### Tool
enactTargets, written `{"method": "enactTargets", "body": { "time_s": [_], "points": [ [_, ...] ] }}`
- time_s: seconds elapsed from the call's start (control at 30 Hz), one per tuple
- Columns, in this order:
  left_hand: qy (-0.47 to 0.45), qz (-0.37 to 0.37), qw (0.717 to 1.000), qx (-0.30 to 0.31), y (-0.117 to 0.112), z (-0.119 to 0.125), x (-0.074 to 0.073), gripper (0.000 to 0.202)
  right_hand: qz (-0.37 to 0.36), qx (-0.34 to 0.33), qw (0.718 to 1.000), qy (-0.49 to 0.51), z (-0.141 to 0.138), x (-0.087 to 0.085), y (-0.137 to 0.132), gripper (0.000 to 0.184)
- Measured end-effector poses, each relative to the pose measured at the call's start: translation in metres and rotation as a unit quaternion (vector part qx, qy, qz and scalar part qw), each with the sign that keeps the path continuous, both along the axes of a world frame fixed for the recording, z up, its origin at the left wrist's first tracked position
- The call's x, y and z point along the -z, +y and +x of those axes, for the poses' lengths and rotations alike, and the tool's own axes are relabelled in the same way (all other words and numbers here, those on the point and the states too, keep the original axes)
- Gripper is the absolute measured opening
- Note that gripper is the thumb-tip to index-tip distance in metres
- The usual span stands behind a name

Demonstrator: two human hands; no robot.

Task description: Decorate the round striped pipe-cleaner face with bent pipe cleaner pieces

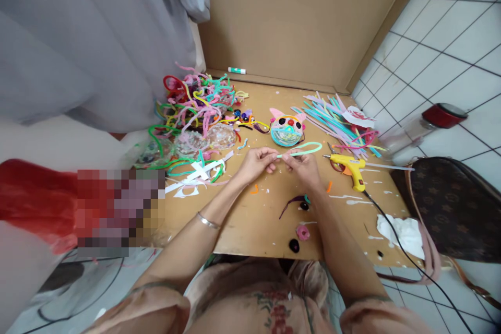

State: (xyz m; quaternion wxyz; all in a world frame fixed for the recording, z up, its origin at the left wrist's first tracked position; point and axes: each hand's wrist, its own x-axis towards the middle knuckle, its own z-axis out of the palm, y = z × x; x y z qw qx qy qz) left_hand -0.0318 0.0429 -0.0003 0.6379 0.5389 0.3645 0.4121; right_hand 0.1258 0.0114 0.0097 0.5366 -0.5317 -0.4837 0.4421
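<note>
A light green pipe cleaner (313, 145) is bent into a narrow loop between my two hands, over the middle of the table. My left hand (257, 162) pinches it at its left end. Close beside, my right hand (302, 166) closes round the same pipe cleaner, and the loop sticks out to the right past the fingers. Just beyond my hands sits a round animal-face craft (287, 130) with pink ears, dark eyes and a red nose. To the right of my right hand lies a yellow glue gun (352, 166) with a glue stick in its back.
A tangled heap of coloured pipe cleaners (199, 96) and clear plastic balls (221, 136) fills the left. Straight pipe cleaners (326, 117) lie back right, near a clear bottle with a red lid (444, 116). A brown handbag (457, 209) and the glue gun's cord (395, 232) are at right.
</note>
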Motion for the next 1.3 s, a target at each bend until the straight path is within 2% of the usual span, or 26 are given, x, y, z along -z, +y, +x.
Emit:
{"method": "enactTargets", "body": {
  "time_s": [0.17,0.4,0.5,0.7,0.87,1.17,1.3],
  "points": [
    [-0.038,-0.001,0.999,-0.018,-0.001,0.005,0.004,0.030,0.015,0.025,1.000,-0.012,-0.005,0.003,0.000,0.031],
    [-0.137,-0.043,0.989,0.026,-0.003,0.006,0.003,0.036,0.067,0.063,0.996,0.002,-0.013,0.004,-0.002,0.023],
    [-0.125,-0.021,0.992,0.013,-0.004,0.007,0.002,0.035,0.068,0.068,0.995,0.004,-0.014,0.004,-0.002,0.022],
    [-0.076,0.027,0.996,-0.025,-0.008,0.010,-0.002,0.024,0.021,0.067,0.996,0.055,-0.014,0.006,-0.002,0.029],
    [-0.089,0.031,0.996,-0.010,-0.008,0.009,-0.005,0.034,0.034,0.065,0.990,0.124,-0.016,0.005,-0.002,0.026],
    [-0.094,0.062,0.994,-0.006,-0.010,0.011,-0.006,0.032,0.003,0.038,0.990,0.136,-0.015,0.010,-0.001,0.030],
    [-0.092,0.043,0.995,-0.005,-0.012,0.011,-0.007,0.039,0.017,0.049,0.987,0.153,-0.015,0.013,-0.001,0.028]
  ]
}}
